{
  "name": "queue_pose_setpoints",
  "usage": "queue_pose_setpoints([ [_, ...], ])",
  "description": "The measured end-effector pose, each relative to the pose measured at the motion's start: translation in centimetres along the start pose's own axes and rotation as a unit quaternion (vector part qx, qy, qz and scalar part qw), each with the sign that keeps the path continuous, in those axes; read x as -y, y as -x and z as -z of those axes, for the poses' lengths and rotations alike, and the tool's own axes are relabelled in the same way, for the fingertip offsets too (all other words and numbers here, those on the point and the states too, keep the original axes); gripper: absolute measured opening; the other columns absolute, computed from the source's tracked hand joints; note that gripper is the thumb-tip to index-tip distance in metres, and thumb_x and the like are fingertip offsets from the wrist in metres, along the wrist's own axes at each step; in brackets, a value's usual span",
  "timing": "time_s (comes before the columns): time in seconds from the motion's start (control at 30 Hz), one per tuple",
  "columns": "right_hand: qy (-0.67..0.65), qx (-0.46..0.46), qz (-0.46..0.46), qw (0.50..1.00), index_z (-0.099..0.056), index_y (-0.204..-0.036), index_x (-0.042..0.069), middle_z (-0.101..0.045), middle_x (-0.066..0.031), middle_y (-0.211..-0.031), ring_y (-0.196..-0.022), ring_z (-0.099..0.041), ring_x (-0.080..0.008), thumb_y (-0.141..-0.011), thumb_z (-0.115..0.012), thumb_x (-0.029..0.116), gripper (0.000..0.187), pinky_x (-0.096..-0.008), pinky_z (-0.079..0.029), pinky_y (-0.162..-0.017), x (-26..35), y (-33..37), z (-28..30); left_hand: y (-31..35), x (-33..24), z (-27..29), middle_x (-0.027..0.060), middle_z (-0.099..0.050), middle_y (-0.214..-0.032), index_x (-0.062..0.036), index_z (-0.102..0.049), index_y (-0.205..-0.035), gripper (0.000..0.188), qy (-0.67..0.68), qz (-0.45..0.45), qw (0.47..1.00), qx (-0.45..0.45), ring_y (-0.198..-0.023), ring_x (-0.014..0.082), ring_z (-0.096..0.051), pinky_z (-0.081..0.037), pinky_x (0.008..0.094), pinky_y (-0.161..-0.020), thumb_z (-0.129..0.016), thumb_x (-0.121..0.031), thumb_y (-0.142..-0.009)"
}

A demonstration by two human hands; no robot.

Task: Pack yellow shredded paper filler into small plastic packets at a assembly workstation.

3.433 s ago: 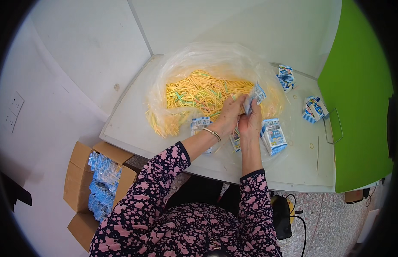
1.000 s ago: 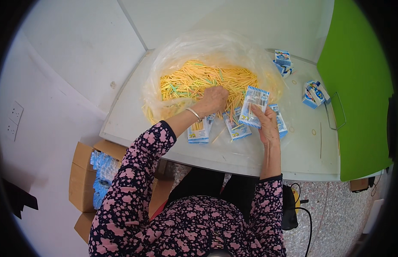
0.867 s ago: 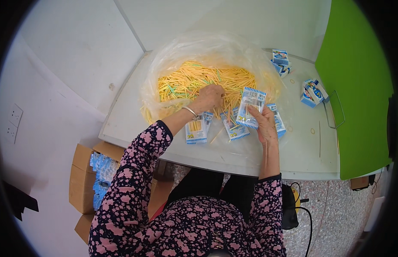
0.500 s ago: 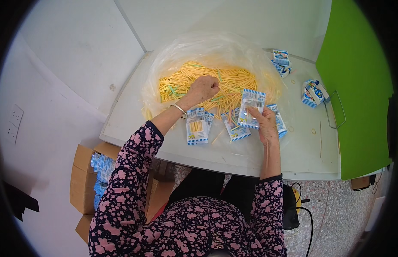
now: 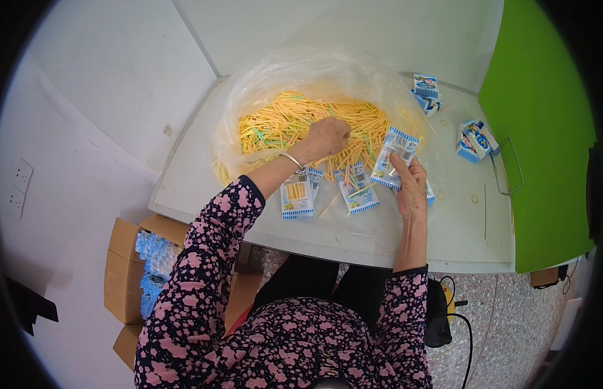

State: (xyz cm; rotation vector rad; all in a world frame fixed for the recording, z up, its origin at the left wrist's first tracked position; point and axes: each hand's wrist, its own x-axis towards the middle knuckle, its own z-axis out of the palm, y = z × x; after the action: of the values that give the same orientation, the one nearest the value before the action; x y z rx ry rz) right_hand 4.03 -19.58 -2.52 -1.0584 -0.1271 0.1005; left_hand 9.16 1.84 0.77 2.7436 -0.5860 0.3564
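Observation:
A loose heap of thin yellow sticks [image 5: 282, 117], a few of them green, lies in a large clear plastic bag [image 5: 256, 71] on the table. My left hand [image 5: 326, 139] is over the front of this heap, its fingers curled closed; what they hold, if anything, is hidden. Between thumb and fingers, my right hand [image 5: 410, 185] grips a small blue-and-white plastic packet [image 5: 395, 155], tilted upright at the heap's right edge. In front of the bag lie more such packets: one with sticks showing through [image 5: 297, 198], another with sticks on top [image 5: 357, 194], and one partly behind my right hand.
Small blue-and-white boxes [image 5: 426, 86] stand at the back right, and another box [image 5: 475, 141] sits by a bent wire stand [image 5: 519, 172]. Rubber bands lie on the table near a thin rod [image 5: 485, 211]. A cardboard box [image 5: 123, 272] full of packets is below the table's left edge.
My left hand has moved right across the heap, still closed. My right hand has shifted slightly right with the packet, which is now tilted more.

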Motion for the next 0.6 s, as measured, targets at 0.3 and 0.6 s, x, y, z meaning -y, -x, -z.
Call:
queue_pose_setpoints([
  [0.3, 0.023, 0.051, -0.025, 0.998, -0.057, -0.107, 0.002, -0.064, -0.0049, -0.098, -0.085, -0.059, -0.0093, -0.082, -0.064, 0.012, 0.028, -0.0242, -0.046, -0.077, -0.4, 0.2, -0.2, 1.1, -0.8, -0.9, 0.0223, -0.058, -0.070, 0.0014, -0.046, -0.087, 0.014, -0.060, -0.013, 0.997, 0.047, -0.074, 0.0370, -0.059, -0.046, 0.0455, -0.062, -0.050, -0.002, -0.074],
  [0.6, 0.058, 0.086, -0.044, 0.994, -0.058, -0.106, 0.002, -0.064, -0.0050, -0.098, -0.085, -0.060, -0.0104, -0.080, -0.065, 0.010, 0.028, -0.0243, -0.046, -0.077, -0.2, 0.3, -0.6, -0.2, -1.2, 3.5, 0.0147, -0.057, -0.068, -0.0020, -0.046, -0.105, 0.031, 0.151, 0.027, 0.984, -0.088, -0.062, 0.0266, -0.060, -0.048, 0.0352, -0.054, -0.054, -0.003, -0.076],
])
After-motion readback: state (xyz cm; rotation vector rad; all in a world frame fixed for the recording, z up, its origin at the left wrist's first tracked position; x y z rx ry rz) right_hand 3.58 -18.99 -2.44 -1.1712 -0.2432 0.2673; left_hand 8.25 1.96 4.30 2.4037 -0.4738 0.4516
